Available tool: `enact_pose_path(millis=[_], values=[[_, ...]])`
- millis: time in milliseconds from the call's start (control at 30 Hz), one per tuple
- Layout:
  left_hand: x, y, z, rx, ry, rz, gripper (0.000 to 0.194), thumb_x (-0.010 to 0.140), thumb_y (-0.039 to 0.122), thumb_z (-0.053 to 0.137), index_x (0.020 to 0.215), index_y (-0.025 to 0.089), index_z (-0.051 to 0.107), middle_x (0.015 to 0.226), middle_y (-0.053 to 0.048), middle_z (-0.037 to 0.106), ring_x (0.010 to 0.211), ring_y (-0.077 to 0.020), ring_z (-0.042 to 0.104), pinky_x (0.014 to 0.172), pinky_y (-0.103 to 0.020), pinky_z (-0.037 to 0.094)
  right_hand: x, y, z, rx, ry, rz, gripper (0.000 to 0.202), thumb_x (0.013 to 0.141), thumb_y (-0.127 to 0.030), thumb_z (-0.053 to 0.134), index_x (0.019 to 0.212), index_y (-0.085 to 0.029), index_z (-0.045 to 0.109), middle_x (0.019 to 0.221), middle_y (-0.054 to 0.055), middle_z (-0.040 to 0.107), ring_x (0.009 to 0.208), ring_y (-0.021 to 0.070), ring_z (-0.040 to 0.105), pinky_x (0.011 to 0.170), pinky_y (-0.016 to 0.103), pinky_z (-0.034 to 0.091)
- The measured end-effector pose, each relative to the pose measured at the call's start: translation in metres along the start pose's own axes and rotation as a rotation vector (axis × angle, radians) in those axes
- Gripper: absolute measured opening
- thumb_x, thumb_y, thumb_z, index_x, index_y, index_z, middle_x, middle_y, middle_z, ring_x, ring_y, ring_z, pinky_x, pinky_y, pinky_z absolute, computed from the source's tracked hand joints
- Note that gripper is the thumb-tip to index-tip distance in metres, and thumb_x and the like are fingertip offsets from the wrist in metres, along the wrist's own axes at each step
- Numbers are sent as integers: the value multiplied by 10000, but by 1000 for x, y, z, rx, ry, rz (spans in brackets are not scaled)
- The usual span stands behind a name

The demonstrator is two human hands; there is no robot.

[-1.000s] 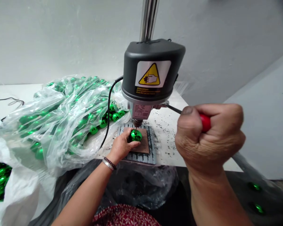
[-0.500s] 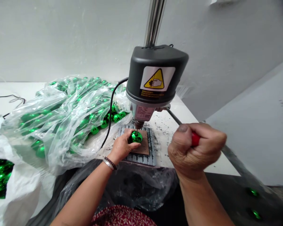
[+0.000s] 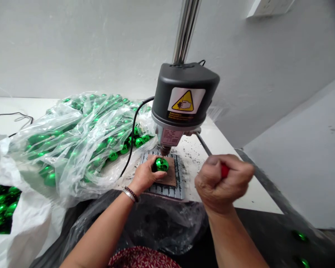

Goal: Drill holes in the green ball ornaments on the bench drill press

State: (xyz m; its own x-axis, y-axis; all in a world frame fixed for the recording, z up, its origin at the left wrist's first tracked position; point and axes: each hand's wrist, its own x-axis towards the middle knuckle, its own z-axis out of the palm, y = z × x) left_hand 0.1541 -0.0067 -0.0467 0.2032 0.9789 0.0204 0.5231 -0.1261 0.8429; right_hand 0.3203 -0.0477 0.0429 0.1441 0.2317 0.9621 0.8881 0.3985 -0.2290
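One green ball [image 3: 162,165]: clamped in left hand [image 3: 144,175], under drill bit [image 3: 162,158]
Right hand [image 3: 223,182]: clenched round red knob [image 3: 225,171]
Worktop [image 3: 257,199] room: shavings [image 3: 187,163] between baseplate [image 3: 173,192] and right edge

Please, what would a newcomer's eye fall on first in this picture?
Probably the dark drill head with its yellow warning sign, near the centre. Below, the left hand holds a shiny green ball beneath the drill bit, while the right hand grips a red-knobbed lever at right. To the left, more green balls lie mostly under clear plastic.
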Motion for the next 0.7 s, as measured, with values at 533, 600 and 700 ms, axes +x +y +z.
enact_pose_path(millis=[533,600,700], values=[[-61,0,-34,22,-61,190,604,677,216,750,1253,186,571,1222,-94,647,1048,-224,608,961,-335,463,83,4,21,-139,-88,225,293,885,-353,448,817,-98,574,695,-17,518,615,22,386,608,214,289],[-68,1,-44,56,-50,211,614,707,270,745,1289,204,562,1240,-93,640,902,-177,631,895,-318,502,84,2,19,-161,-92,236,274,882,-334,452,827,-101,585,704,-17,530,620,27,408,606,222,302],[-69,-1,-65,136,108,205,450,824,310,632,1259,201,592,1094,-69,696,704,-121,607,756,-275,532,85,-1,18,-184,-109,251,261,890,-316,442,863,-111,600,759,-16,556,657,38,465,624,249,338]])
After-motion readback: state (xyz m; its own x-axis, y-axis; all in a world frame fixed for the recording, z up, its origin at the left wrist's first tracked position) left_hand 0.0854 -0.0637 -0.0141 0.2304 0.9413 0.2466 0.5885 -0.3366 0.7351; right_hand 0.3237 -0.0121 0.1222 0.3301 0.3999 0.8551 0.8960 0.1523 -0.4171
